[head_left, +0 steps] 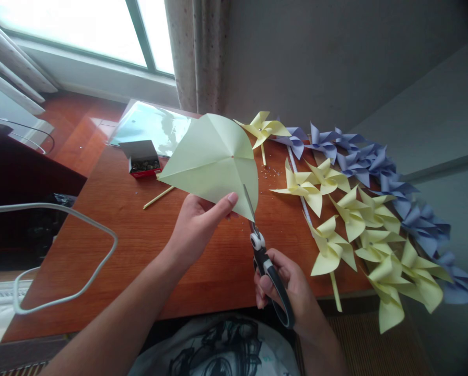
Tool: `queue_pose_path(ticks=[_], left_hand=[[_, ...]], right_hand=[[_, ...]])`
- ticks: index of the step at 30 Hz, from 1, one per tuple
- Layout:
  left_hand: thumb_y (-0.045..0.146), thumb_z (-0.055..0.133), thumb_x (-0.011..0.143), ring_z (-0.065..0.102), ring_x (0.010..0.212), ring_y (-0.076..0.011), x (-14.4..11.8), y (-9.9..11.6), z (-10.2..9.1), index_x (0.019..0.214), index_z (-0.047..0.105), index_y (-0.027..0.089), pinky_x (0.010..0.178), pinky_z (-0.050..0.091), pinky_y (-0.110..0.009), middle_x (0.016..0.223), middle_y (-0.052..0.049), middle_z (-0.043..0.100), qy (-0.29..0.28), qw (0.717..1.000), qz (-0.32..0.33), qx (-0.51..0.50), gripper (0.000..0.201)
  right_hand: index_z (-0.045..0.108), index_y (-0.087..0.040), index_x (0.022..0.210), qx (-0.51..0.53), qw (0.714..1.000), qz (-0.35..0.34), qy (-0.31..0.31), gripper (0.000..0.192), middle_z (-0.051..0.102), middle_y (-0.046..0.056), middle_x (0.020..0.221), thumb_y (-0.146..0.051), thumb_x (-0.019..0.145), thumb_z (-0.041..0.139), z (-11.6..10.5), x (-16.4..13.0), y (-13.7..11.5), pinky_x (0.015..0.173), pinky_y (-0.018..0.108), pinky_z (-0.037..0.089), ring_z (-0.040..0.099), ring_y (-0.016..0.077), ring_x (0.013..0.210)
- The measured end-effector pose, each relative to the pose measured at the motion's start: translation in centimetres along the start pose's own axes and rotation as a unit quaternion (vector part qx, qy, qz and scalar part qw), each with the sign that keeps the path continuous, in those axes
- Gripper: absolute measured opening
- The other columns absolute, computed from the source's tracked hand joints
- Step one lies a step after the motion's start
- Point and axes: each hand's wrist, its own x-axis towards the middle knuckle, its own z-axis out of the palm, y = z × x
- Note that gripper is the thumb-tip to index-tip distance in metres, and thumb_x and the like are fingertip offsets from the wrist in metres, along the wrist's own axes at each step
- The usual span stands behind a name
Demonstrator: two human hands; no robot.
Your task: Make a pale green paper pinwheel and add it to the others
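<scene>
My left hand (198, 224) pinches the lower edge of a pale green paper square (212, 156), creased along its diagonals and held up above the wooden table (140, 235). My right hand (287, 287) grips black-handled scissors (263, 256). Their blades point up and cut into the paper's lower right corner along a crease.
Several yellow pinwheels (347, 219) and purple pinwheels (375, 162) lie in rows on the table's right side. A small open box of pins (142, 159), a clear plastic sleeve (151, 125) and a yellow stick (158, 197) lie at the back left. A white frame (81, 219) stands at the left.
</scene>
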Motion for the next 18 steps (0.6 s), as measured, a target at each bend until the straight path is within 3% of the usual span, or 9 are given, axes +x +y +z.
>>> queue_pose_path(ticks=[9, 18], left_hand=[[0.031, 0.08, 0.081, 0.057, 0.063, -0.0129, 0.1, -0.1, 0.0, 0.081, 0.069, 0.015, 0.057, 0.047, -0.023, 0.072, -0.001, 0.067, 0.013, 1.0, 0.001, -0.016, 0.02], [0.032, 0.081, 0.079, 0.059, 0.063, -0.0137, -0.1, -0.1, 0.3, 0.083, 0.071, 0.015, 0.057, 0.047, -0.023, 0.075, -0.002, 0.071, -0.003, 1.0, -0.008, 0.002, 0.02]], right_hand=[[0.054, -0.018, 0.095, 0.006, 0.999, -0.014, -0.046, 0.051, 0.054, -0.003, 0.07, -0.061, 0.079, 0.078, 0.2, -0.2, -0.1, 0.053, 0.023, 0.042, 0.056, 0.0105, 0.055], [0.053, -0.021, 0.088, 0.005, 0.999, -0.006, -0.052, 0.05, 0.052, -0.002, 0.07, -0.064, 0.077, 0.076, 0.1, -0.1, -0.9, 0.055, 0.024, 0.041, 0.054, 0.0124, 0.056]])
